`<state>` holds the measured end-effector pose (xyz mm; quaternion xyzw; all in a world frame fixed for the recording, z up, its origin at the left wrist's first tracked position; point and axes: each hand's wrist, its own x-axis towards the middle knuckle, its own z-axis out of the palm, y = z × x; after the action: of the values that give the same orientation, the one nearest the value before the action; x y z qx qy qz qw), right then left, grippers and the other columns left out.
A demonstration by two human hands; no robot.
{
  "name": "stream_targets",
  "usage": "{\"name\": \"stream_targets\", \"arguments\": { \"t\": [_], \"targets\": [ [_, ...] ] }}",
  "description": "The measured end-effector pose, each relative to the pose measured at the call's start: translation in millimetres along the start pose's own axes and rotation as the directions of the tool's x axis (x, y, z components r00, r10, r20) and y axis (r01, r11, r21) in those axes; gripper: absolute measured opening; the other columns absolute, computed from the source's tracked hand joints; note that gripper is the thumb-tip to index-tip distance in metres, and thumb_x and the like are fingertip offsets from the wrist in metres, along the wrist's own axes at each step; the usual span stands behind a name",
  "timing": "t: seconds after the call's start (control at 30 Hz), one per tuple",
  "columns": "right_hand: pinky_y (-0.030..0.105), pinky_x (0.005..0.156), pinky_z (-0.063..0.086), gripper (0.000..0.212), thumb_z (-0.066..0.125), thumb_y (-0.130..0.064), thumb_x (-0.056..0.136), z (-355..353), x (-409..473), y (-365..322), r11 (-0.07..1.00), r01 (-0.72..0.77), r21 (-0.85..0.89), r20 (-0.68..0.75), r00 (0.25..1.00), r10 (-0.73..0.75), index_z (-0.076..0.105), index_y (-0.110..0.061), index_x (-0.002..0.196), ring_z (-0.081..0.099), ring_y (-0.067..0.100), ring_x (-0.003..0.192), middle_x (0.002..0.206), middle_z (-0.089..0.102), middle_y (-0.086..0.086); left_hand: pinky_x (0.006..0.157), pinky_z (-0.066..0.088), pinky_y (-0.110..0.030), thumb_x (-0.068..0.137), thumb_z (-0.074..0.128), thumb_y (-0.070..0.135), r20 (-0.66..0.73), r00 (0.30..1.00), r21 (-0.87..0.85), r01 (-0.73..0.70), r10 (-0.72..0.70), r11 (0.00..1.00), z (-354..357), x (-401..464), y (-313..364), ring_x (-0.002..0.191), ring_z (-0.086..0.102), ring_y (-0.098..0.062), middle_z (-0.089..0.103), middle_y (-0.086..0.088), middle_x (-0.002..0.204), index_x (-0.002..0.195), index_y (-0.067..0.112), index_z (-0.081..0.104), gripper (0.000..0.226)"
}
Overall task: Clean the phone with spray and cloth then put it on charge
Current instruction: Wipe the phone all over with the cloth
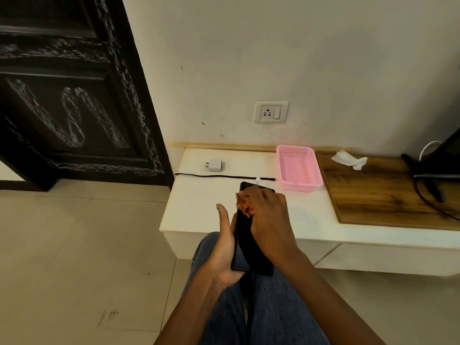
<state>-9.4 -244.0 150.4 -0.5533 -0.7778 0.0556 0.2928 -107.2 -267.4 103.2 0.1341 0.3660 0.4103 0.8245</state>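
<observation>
While my left hand (225,247) cradles the phone (249,235) from beneath near the centre of the frame, thumb raised along its left edge and fingers curled round its underside, my right hand (266,215) presses a small reddish cloth (245,207) against the upper part of the dark screen, fingers bunched round the cloth. I see the phone held above my knees, in blue jeans (268,310), its top end reaching over the front of the white tabletop (199,207). Just beyond the phone, a black cable (219,176) lies stretched straight across the tabletop, and a white charger plug (214,165) sits just behind it, apart from the cable. To the right of centre stands a pink basket (298,168), with something small and white (258,180) near its left side that I cannot identify. Further right, a crumpled white tissue (348,160) rests on a wooden board (380,195). A wall socket (271,112) is mounted above the tabletop, and a dark carved door (69,95) fills the upper left.
</observation>
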Motion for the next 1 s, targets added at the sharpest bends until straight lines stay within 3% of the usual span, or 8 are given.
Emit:
{"name": "stream_targets", "arguments": {
  "t": [0.17,0.3,0.37,0.43,0.53,0.73,0.9,1.0],
  "targets": [
    [0.023,0.077,0.036,0.040,0.061,0.005,0.075,-1.6,-27.9,-11.8,0.997,-0.027,0.072,0.126,0.992,0.018,0.059,-0.016,0.110,0.053,0.024,0.093,0.104,0.064,0.006,0.076,0.059,-0.044,0.060,0.035,0.092,-0.027,1.000,-0.085,-0.015,0.012,0.996,-7.4,-0.2,3.5,0.103,0.069,-0.030,0.072,-0.015,0.112,0.105,0.023,0.075,0.092],
    [0.011,0.071,0.029,0.035,0.061,-0.002,0.074,-4.1,-51.6,-20.5,0.996,-0.015,0.083,0.154,0.988,0.002,0.062,-0.017,0.105,0.056,0.024,0.091,0.100,0.066,0.004,0.066,0.060,-0.041,0.059,0.028,0.094,-0.095,0.995,-0.100,-0.009,-0.001,0.995,-13.2,1.9,3.9,0.089,0.073,-0.030,0.071,-0.019,0.107,0.140,0.017,0.048,0.113],
    [0.007,0.073,0.024,0.038,0.059,-0.001,0.076,-1.1,-61.4,-19.6,0.995,-0.010,0.099,0.211,0.977,-0.011,0.060,-0.021,0.109,0.052,0.021,0.097,0.106,0.063,0.000,0.074,0.059,-0.044,0.059,0.026,0.095,-0.110,0.994,-0.126,-0.030,0.016,0.992,-15.7,3.7,4.2,0.097,0.071,-0.033,0.069,-0.016,0.115,0.144,0.025,0.040,0.111],
    [0.009,0.077,0.024,0.039,0.058,-0.002,0.077,0.2,-68.6,-18.1,0.994,-0.008,0.109,0.251,0.968,-0.020,0.060,-0.022,0.110,0.053,0.020,0.098,0.106,0.063,-0.003,0.081,0.057,-0.045,0.059,0.023,0.096,-0.127,0.991,-0.161,-0.050,0.029,0.986,-16.9,5.6,5.2,0.104,0.068,-0.035,0.070,-0.014,0.115,0.136,0.030,0.049,0.105],
    [0.015,0.077,0.037,0.036,0.061,-0.009,0.066,-2.5,-75.1,-17.9,0.994,0.033,0.106,0.228,0.972,-0.057,0.065,-0.020,0.100,0.063,0.021,0.083,0.092,0.068,-0.004,0.075,0.059,-0.049,0.060,0.022,0.096,-0.097,0.994,-0.245,-0.066,0.044,0.967,-15.2,5.7,6.3,0.101,0.068,-0.040,0.072,-0.018,0.109,0.127,0.031,0.054,0.098],
    [0.028,0.084,0.043,0.037,0.052,0.000,0.071,-10.9,-78.0,-9.3,0.966,0.034,0.256,0.261,0.960,-0.103,0.064,-0.022,0.097,0.058,0.013,0.089,0.093,0.067,-0.007,0.071,0.059,-0.049,0.063,0.024,0.094,-0.076,0.996,-0.255,-0.065,0.047,0.965,-10.9,5.1,10.5,0.101,0.067,-0.042,0.068,-0.023,0.116,0.136,0.028,0.049,0.101],
    [0.021,0.079,0.052,0.040,0.050,0.011,0.082,-32.6,-60.2,-2.2,0.736,-0.197,0.648,0.217,0.974,0.070,0.063,-0.025,0.095,0.065,0.006,0.093,0.093,0.068,-0.013,0.088,0.053,-0.048,0.065,0.022,0.092,-0.005,0.998,-0.206,-0.057,0.057,0.977,-6.4,1.8,16.8,0.117,0.059,-0.038,0.061,-0.021,0.129,0.138,0.026,0.049,0.102],
    [0.018,0.073,0.053,0.029,0.063,0.005,0.082,-39.2,-48.3,3.0,0.487,-0.296,0.821,0.190,0.948,0.255,0.066,-0.022,0.089,0.067,0.009,0.087,0.090,0.071,-0.005,0.095,0.047,-0.051,0.067,0.021,0.091,0.011,0.997,-0.199,-0.071,0.075,0.977,-4.6,2.2,17.4,0.123,0.054,-0.038,0.057,-0.019,0.135,0.139,0.026,0.048,0.100]
  ]
}}
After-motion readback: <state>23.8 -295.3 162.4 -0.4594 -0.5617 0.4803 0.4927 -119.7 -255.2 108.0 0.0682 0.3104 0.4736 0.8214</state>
